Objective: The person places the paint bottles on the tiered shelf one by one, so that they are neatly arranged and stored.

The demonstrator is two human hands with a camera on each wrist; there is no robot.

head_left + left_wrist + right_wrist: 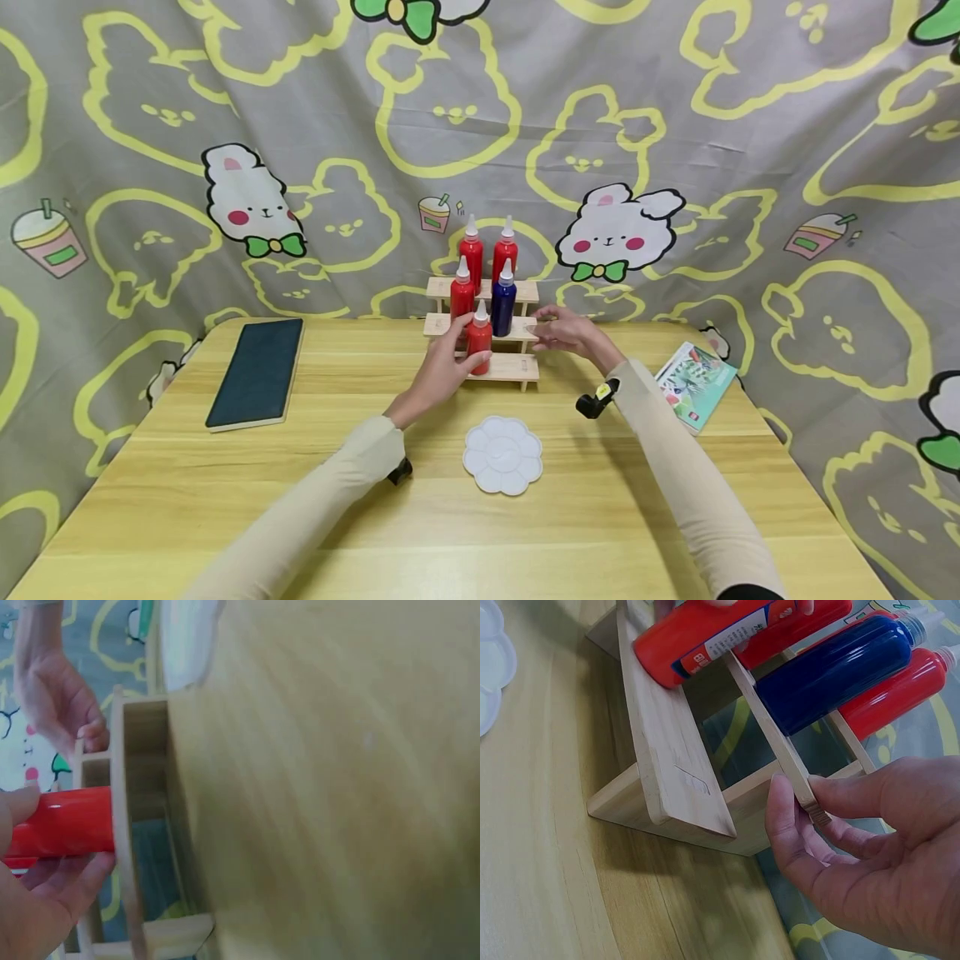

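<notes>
A three-step wooden stand [517, 368] stands at the back of the table, holding squeeze bottles with white pointed caps. My left hand [441, 368] grips the orange-red bottle [480, 343] on the lowest step, thumb and fingers on either side; its base is right at the step in the right wrist view. With thumb and fingers, my right hand [877, 840] pinches the right end of the middle step. Beside that hand stands a dark blue bottle [503, 310]. A red bottle [461, 297] shares the middle step, and two more, one the rear red bottle [506, 248], are on top.
A white flower-shaped palette [502, 455] lies in front of the stand. Far left on the table is a dark rectangular board [257, 372]. A booklet with a colourful cover [697, 385] lies at the right, near my right forearm. A patterned curtain [337, 125] hangs behind.
</notes>
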